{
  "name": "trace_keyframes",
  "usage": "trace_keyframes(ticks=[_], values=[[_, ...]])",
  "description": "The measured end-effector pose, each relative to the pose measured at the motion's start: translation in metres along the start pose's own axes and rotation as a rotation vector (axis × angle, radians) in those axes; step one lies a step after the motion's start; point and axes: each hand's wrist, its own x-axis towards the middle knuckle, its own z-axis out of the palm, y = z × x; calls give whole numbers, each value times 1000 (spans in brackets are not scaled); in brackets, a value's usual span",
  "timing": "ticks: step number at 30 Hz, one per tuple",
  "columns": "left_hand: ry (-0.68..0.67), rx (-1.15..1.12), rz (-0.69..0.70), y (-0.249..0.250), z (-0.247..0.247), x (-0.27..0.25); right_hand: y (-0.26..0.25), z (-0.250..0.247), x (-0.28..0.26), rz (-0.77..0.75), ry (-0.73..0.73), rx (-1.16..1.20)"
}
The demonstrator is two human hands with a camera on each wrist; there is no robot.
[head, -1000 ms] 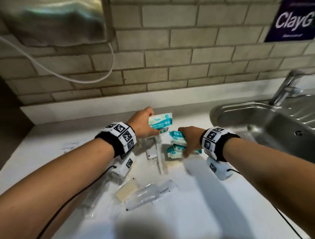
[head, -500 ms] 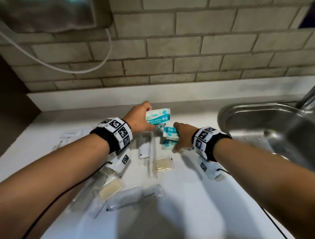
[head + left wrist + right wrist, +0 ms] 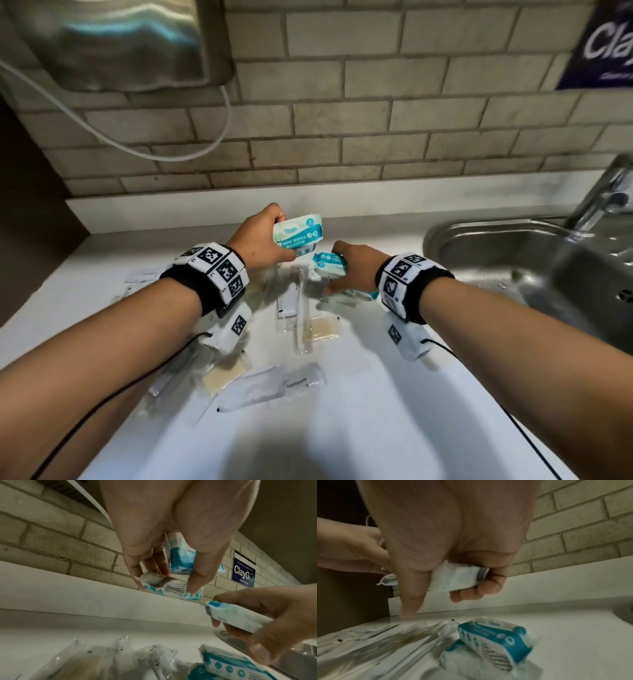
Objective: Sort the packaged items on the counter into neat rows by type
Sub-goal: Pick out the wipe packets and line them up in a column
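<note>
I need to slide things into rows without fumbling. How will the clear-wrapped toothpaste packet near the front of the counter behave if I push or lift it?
The clear plastic toothpaste packet lies flat, so it probably will not roll. Its glossy film on the smooth white counter suggests it slides easily. It looks small and thin, so likely light; the loose wrapper may crinkle or flop when pinched.

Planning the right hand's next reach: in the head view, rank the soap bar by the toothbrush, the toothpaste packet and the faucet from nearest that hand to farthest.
Measured from the right hand:
1. Soap bar, just below it, toward the person.
2. Toothpaste packet, lower, at the pile's near edge.
3. Faucet, far right, over the sink.
</note>
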Motion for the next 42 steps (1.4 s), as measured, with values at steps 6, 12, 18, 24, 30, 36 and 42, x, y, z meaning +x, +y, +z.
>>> trace_keyframes(ticks=[6,12,18,24,30,36,42], values=[[40,-5,27,3,-5,-23,9,-1,-33,71,-38,67],[24,20,29,6,-4,-41,25,11,-60,91,-136,-226],[0,45,46,8,-1,-48,25,22,-56,142,-58,-44],[19,33,54,10,-7,-40,11,13,-31,112,47,-11],[20,36,64,2,-10,-25,1,1,-15,83,12,59],[-15,62,86,4,-4,-14,8,8,-28,315,-131,115],[-43,43,126,18,12,-17,23,41,-48,512,-51,251]])
